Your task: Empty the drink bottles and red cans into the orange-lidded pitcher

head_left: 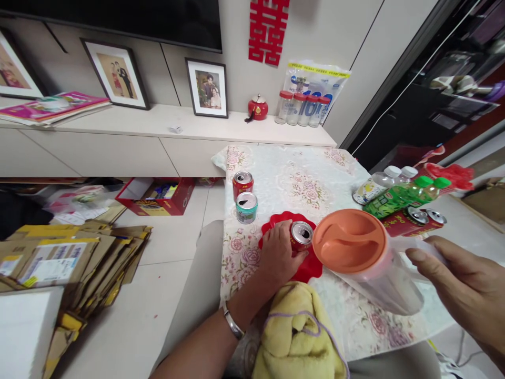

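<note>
My left hand [281, 248] is wrapped round a red drink can [302, 235] with an opened top, over a red scalloped tray [310, 268]. In my right hand [453, 279] is the handle of a clear plastic pitcher [389, 281], tilted to the left. Its orange lid [350, 240] comes right up beside the can's rim; whether they touch I cannot tell. No liquid stream is visible. A yellow towel [298, 337] lies bunched in front of the tray. Left of the tray stand an opened teal can [246, 207] and another red can [242, 184].
On the table's right are several bottles [394, 192] and two red cans [414, 221] close together. Behind the floral tablecloth [303, 184] runs a white cabinet [153, 123] with frames and red-lidded jars [302, 109]. Flattened cardboard [79, 258] is piled at the left.
</note>
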Motion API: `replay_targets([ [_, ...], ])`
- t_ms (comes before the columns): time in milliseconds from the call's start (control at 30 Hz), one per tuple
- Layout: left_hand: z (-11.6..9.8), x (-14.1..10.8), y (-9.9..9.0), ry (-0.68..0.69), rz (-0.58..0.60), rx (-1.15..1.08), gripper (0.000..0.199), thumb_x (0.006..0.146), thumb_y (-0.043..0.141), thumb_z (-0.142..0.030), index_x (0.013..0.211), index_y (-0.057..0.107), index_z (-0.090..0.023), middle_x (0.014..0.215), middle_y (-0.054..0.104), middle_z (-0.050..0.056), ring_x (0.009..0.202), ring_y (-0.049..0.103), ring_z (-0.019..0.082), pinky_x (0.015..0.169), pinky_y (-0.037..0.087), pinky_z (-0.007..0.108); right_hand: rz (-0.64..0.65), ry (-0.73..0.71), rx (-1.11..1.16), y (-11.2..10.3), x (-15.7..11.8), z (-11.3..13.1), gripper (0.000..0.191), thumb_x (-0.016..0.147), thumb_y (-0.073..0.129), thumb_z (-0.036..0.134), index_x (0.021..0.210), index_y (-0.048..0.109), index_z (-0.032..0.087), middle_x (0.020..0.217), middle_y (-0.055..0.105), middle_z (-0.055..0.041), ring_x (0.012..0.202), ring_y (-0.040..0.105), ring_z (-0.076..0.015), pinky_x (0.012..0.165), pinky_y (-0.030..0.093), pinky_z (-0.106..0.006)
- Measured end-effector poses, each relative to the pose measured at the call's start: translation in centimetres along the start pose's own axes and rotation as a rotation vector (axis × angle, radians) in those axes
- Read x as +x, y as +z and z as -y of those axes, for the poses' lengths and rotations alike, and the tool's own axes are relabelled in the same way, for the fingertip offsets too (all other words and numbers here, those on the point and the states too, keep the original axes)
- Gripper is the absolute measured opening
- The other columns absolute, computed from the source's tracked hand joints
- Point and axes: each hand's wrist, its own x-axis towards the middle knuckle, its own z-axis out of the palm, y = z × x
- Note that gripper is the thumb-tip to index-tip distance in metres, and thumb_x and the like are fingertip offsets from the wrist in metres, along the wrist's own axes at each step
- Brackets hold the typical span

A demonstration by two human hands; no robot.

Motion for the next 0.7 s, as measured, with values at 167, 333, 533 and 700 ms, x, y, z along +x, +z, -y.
replay_targets([
  [167, -0.1, -0.1, 0.1, -0.001, -0.003, 0.008, 0.079, 0.084, 0.089, -0.031, 0.147, 0.044, -0.022, 0.145, 0.067, 0.019, 0.141, 0.063, 0.042, 0.118, 0.05, 0.065, 0.03, 0.001, -0.036, 0.2, 0.3, -0.1, 0.047, 0.098, 0.067, 0.058, 0.067, 0.065, 0.022, 0.052, 0.051, 0.0038, 0.038, 0.041, -0.0066, 0.036, 0.03, -0.019],
  [333, -0.1, -0.3, 0.3, 0.011, -0.032, 0.022, 0.079, 0.084, 0.089, -0.028, 0.147, 0.043, -0.021, 0.145, 0.067, 0.02, 0.141, 0.063, 0.041, 0.118, 0.05, 0.064, 0.061, -0.035, -0.063, 0.0, 0.7, 0.2, 0.049, 0.098, 0.065, 0.055, 0.063, 0.059, 0.022, 0.048, 0.043, 0.004, 0.036, 0.037, -0.0064, 0.034, 0.028, -0.021],
  [533, 0.1, -0.5, 0.7, 0.028, -0.075, 0.047, 0.079, 0.083, 0.09, -0.029, 0.146, 0.043, -0.023, 0.144, 0.068, 0.017, 0.137, 0.066, 0.04, 0.114, 0.054, 0.063, 0.088, -0.072, -0.129, -0.1, 1.1, 1.2, 0.048, 0.099, 0.057, 0.058, 0.064, 0.057, 0.025, 0.044, 0.036, 0.0041, 0.031, 0.033, -0.0096, 0.032, 0.025, -0.025],
  [700, 0.2, -0.6, 0.9, 0.049, -0.098, 0.064, 0.078, 0.085, 0.089, -0.032, 0.147, 0.043, -0.022, 0.145, 0.068, 0.017, 0.136, 0.067, 0.04, 0.112, 0.056, 0.062, 0.124, -0.02, -0.245, -0.3, 1.3, 1.3, 0.056, 0.096, 0.05, 0.068, 0.061, 0.045, 0.025, 0.042, 0.036, 0.0017, 0.032, 0.037, -0.0143, 0.037, 0.027, -0.029],
])
